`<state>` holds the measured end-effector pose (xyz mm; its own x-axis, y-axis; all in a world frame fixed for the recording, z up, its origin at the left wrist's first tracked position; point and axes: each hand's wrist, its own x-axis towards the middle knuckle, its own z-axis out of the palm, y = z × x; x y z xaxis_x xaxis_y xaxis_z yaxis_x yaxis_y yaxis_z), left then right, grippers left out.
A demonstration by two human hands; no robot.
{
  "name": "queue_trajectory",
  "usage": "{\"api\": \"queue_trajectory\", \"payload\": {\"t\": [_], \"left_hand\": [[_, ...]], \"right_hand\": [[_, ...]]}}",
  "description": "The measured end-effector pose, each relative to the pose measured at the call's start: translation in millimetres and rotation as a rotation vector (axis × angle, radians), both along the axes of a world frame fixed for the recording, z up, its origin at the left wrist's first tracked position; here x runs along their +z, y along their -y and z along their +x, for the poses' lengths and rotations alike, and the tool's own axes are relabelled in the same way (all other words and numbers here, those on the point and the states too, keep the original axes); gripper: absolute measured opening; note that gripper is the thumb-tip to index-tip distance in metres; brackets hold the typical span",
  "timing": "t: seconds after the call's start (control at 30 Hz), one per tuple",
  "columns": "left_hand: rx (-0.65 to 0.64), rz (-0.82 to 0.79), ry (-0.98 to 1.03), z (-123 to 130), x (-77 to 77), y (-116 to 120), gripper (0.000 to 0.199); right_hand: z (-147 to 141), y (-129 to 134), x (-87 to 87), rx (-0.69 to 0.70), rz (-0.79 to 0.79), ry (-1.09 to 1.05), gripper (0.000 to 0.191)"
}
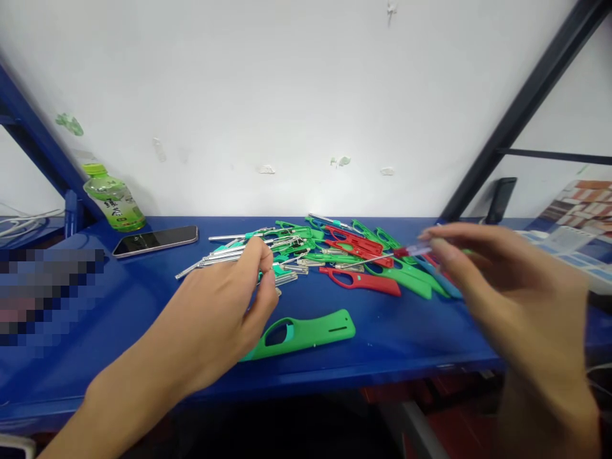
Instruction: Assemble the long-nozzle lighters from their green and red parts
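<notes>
My left hand point(229, 306) is closed in a pinch at the near left edge of the pile; whatever sits between its fingertips is too small to make out. My right hand point(507, 293), blurred, pinches a screwdriver point(411, 250) with a clear and red handle, its thin shaft pointing left over the pile. A green lighter casing point(310, 333) lies alone near the table's front edge. Behind it are several green casings point(406, 278), red casings point(368, 282) and metal lighter tubes point(224, 255) with teal parts.
On the blue table point(335, 370), a phone point(155, 241) and a green-capped bottle point(115, 197) stand at the left back. A white wall point(287, 95) rises behind. Another dark phone point(501, 199) leans at the right back, near a dark frame post point(516, 115).
</notes>
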<state>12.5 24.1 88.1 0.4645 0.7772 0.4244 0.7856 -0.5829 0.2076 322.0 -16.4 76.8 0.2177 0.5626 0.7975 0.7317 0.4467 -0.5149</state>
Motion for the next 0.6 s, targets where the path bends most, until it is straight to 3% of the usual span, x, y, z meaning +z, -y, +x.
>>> {"api": "queue_trajectory", "payload": {"t": [0.13, 0.23, 0.4, 0.6], "left_hand": [[-0.069, -0.048, 0.138, 7.9, -4.8, 3.9, 0.021], [-0.115, -0.044, 0.178, 7.9, -11.3, 3.2, 0.021], [-0.146, -0.014, 0.166, 6.0, -16.7, 0.4, 0.015], [-0.135, 0.038, 0.189, 5.8, -18.7, 0.7, 0.016]], "right_hand": [[-31.8, -3.4, 49.7, 0.110, 0.052, 0.083, 0.011], [-53.8, -3.3, 65.7, 0.218, 0.110, 0.072, 0.013], [-76.6, -7.8, 45.8, 0.272, 0.159, -0.138, 0.010], [-85.0, -26.7, 25.9, 0.311, 0.147, -0.070, 0.015]]}}
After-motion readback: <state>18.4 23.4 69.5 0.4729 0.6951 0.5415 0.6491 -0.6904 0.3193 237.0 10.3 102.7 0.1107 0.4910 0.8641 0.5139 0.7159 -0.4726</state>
